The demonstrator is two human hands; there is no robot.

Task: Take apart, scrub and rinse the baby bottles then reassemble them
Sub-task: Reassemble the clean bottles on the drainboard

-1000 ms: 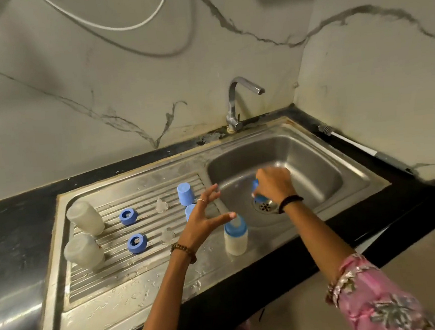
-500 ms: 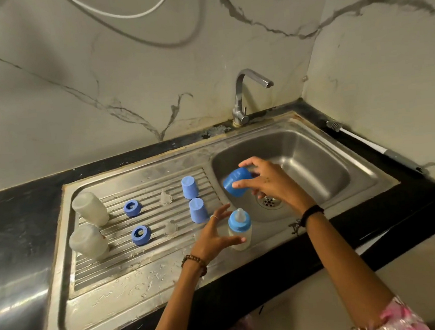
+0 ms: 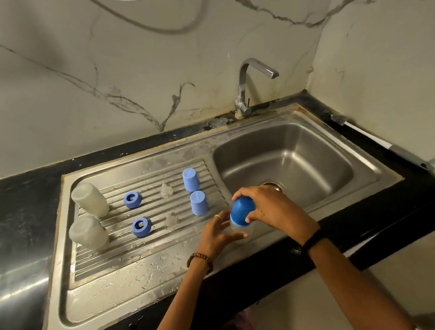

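A baby bottle (image 3: 242, 232) stands on the sink's front rim between my hands. My left hand (image 3: 216, 234) holds its clear body. My right hand (image 3: 269, 207) grips the blue cap (image 3: 241, 211) sitting on top of it. On the ribbed drainboard (image 3: 150, 253) stand two upturned clear bottle bodies (image 3: 89, 199) (image 3: 87, 233), two blue screw rings (image 3: 132, 199) (image 3: 141, 226), two clear teats (image 3: 166, 190) (image 3: 171, 220) and two blue caps (image 3: 190, 180) (image 3: 199, 203).
The steel basin (image 3: 289, 159) with its drain lies right of the drainboard. The tap (image 3: 246, 87) stands behind it, with no water running. A long-handled brush (image 3: 381, 142) lies on the black counter at the right wall.
My right hand lifted the blue cap out of the basin and brought it down onto the bottle. My left hand closed in around the bottle's body.
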